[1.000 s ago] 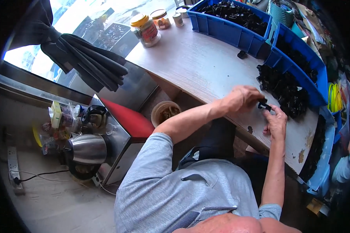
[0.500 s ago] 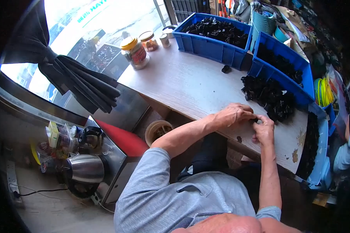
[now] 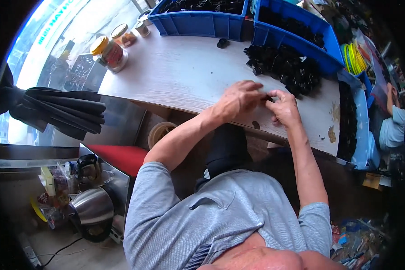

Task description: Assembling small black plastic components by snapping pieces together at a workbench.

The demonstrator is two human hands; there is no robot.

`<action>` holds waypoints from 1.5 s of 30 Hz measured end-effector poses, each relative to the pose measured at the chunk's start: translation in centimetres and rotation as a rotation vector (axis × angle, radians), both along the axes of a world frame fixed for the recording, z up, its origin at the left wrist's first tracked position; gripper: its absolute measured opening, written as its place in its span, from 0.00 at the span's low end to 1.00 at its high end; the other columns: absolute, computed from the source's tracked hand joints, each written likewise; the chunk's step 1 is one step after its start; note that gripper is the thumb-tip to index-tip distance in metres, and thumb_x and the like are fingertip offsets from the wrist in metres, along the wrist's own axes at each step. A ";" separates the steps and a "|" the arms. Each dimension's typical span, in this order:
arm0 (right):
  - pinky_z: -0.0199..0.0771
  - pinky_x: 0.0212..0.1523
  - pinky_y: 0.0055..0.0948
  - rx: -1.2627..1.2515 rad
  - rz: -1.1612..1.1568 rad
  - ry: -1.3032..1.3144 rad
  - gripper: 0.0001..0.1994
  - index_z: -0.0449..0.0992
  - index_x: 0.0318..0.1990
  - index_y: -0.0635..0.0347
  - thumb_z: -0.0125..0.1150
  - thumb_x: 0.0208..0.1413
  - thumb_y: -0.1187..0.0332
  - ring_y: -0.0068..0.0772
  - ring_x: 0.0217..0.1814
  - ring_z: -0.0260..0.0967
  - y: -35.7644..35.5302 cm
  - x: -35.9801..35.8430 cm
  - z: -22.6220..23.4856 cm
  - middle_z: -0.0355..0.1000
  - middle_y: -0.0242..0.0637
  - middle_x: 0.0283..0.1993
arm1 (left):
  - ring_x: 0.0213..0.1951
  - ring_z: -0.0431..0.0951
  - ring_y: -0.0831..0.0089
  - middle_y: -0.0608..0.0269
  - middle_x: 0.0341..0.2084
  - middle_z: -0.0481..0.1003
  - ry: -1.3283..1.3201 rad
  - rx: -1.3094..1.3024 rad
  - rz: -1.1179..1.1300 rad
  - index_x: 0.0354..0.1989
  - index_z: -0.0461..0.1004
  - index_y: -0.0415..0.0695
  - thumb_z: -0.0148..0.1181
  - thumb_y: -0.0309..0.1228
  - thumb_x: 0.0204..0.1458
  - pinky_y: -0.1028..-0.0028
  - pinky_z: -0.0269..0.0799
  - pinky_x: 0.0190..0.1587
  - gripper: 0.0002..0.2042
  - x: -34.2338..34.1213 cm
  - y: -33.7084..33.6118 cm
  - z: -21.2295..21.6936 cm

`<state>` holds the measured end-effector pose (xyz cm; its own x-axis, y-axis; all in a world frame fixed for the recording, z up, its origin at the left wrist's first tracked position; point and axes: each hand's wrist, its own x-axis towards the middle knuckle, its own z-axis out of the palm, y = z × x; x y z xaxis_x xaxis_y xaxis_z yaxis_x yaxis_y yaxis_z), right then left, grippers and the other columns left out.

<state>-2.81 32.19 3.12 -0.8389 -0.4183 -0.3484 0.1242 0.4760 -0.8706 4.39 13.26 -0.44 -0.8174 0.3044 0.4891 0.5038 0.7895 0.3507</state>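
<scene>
Over the table's near edge, my right hand [image 3: 284, 109] is closed in a pinch, with a small black part [image 3: 268, 97] just showing at its fingertips. My left hand [image 3: 239, 100] is close beside it on the left, its fingers smeared by motion, so what they hold is unclear. Beyond my hands lies a heap of small black parts [image 3: 285, 67], some with shiny metal bits. One loose black piece [image 3: 222, 43] rests apart from the heap, farther left on the pale tabletop [image 3: 175, 67].
Blue bins [image 3: 198, 25] of black parts line the table's back; a lighter blue bin [image 3: 361, 121] stands at its right end. Lidded jars [image 3: 110, 55] are at the far left. A steel kettle [image 3: 93, 205] is at lower left. Another person's arm [image 3: 390, 98] shows at far right.
The whole view has shifted, so the table appears farther left and higher. My left hand has drawn slightly away from my right, and its fingers are now blurred.
</scene>
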 end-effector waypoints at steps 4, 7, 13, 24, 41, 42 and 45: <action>0.61 0.11 0.24 -0.019 -0.031 0.029 0.18 0.75 0.48 0.68 0.69 0.52 0.70 0.19 0.12 0.62 0.4 0.9 0.6 0.65 0.28 0.16 | 0.50 0.77 0.57 0.52 0.45 0.76 0.228 0.370 0.424 0.50 0.78 0.48 0.63 0.18 0.50 0.67 0.74 0.49 0.18 -3.9 -4.6 -0.7; 0.65 0.12 0.23 -0.110 -0.070 0.005 0.20 0.74 0.48 0.68 0.71 0.51 0.67 0.19 0.12 0.62 1.3 1.0 0.3 0.66 0.28 0.16 | 0.46 0.77 0.55 0.56 0.39 0.79 0.258 0.100 0.673 0.50 0.78 0.50 0.58 0.31 0.57 0.58 0.73 0.48 0.13 -7.3 -8.8 0.5; 0.76 0.16 0.25 -0.263 -0.186 -0.134 0.25 0.71 0.52 0.65 0.72 0.50 0.63 0.22 0.14 0.68 3.9 0.6 0.4 0.66 0.27 0.16 | 0.47 0.77 0.53 0.55 0.38 0.81 0.013 -0.161 0.660 0.44 0.82 0.51 0.57 0.36 0.57 0.56 0.72 0.51 0.11 -10.4 -13.5 -1.1; 0.83 0.27 0.37 -0.301 -0.822 0.103 0.14 0.79 0.45 0.54 0.71 0.54 0.61 0.27 0.22 0.68 16.9 -6.8 0.8 0.62 0.28 0.17 | 0.43 0.78 0.51 0.53 0.40 0.79 0.108 -0.134 0.672 0.50 0.77 0.49 0.61 0.26 0.50 0.56 0.74 0.47 0.17 -5.3 -12.2 -1.4; 0.78 0.20 0.26 -0.269 -0.258 0.070 0.27 0.72 0.56 0.62 0.74 0.48 0.67 0.19 0.15 0.66 4.1 -3.0 1.2 0.63 0.25 0.16 | 0.46 0.78 0.53 0.56 0.42 0.79 0.102 -0.151 0.582 0.51 0.76 0.47 0.61 0.23 0.49 0.59 0.75 0.49 0.18 -4.2 -9.7 -0.5; 0.77 0.19 0.26 -0.222 -0.255 0.114 0.27 0.72 0.57 0.62 0.74 0.48 0.67 0.19 0.15 0.66 3.4 -3.0 1.4 0.63 0.26 0.16 | 0.45 0.78 0.53 0.56 0.41 0.79 0.064 -0.165 0.577 0.50 0.76 0.46 0.61 0.24 0.49 0.59 0.75 0.48 0.17 -4.1 -9.4 -0.4; 0.73 0.17 0.26 -0.158 -0.241 0.225 0.27 0.72 0.57 0.63 0.73 0.48 0.70 0.19 0.14 0.65 1.8 -3.2 1.2 0.65 0.27 0.17 | 0.45 0.78 0.54 0.56 0.39 0.80 0.072 -0.161 0.500 0.49 0.77 0.46 0.60 0.25 0.51 0.59 0.75 0.47 0.16 -3.9 -8.7 0.1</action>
